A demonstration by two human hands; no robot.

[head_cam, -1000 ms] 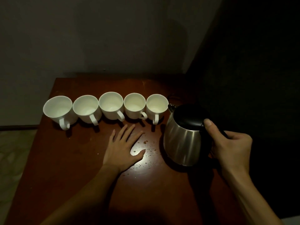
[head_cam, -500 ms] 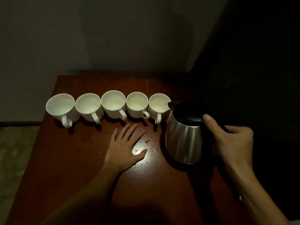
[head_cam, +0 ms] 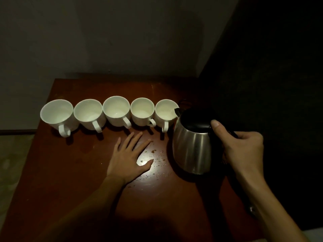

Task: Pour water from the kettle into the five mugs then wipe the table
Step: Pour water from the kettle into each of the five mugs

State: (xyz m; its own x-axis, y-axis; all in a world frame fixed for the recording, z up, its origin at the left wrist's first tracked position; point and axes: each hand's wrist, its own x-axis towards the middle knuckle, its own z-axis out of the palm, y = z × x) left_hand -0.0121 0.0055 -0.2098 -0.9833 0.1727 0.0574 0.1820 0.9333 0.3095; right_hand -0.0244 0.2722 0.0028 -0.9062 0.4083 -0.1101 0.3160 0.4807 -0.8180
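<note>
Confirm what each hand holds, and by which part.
Right hand grips the steel kettle by its black handle, thumb on the lid. Left hand holds nothing, flat on the table.

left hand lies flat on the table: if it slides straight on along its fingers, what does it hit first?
The left hand points up and slightly right, toward the mug row. It would probably first meet the fourth mug from the left, likely at its handle; the middle mug's handle is close beside that line.

Mug row (head_cam: 116,111) before bare back table (head_cam: 104,86)
</note>
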